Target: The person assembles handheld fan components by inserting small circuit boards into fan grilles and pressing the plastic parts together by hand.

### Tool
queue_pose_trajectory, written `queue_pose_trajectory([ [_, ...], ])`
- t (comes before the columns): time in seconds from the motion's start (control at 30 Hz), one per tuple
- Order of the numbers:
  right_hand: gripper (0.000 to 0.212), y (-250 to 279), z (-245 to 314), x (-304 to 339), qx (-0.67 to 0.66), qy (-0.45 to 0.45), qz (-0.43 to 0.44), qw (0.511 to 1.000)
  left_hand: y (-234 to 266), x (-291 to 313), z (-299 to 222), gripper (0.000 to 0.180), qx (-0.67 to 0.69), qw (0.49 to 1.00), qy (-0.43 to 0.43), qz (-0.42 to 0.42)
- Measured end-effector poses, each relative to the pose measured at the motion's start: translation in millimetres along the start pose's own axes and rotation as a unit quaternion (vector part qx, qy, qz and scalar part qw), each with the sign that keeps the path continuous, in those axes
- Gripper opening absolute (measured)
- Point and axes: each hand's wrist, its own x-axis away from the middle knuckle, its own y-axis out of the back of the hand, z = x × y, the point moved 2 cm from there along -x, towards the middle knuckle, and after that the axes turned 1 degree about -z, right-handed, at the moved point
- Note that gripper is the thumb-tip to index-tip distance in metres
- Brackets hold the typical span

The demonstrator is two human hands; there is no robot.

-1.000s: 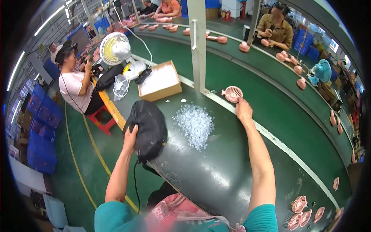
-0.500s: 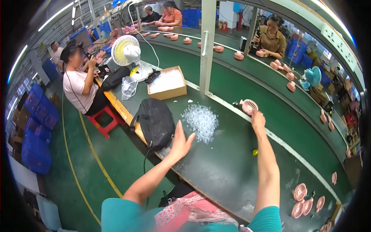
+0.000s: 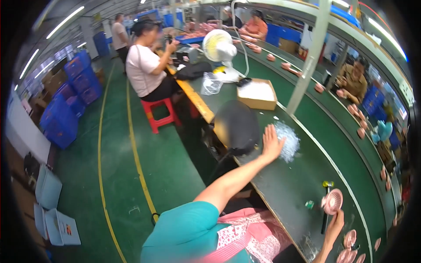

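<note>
Over the table (image 3: 278,184), the right hand's (image 3: 335,224) fan (image 3: 334,200) (pink) neared other fans (image 3: 350,239).

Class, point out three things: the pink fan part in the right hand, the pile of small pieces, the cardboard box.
Pink fan part (image 3: 334,200): head view, on its round slotted face.
Pile of small pieces (image 3: 290,143): head view, near its middle.
Cardboard box (image 3: 256,104): head view, near side wall.
</note>
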Motion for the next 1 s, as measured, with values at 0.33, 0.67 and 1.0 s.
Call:
queue_pose_trajectory([
  [0.33, 0.035, -50, 19, 45, -0.05, -0.06, 0.12, 0.99, 169, 137, -65, 0.028, 0.121, 0.903, -0.361, 0.2],
  [0.67, 0.034, -74, 0, 39, -0.083, -0.057, -0.034, 0.994, 166, 217, 35, 0.061, -0.066, 0.899, -0.179, 0.394],
  [1.0, 0.046, -73, 31, 54, -0.014, -0.031, -0.059, 0.998, 69, 249, 63, 0.031, 0.102, 0.938, 0.067, 0.325],
])
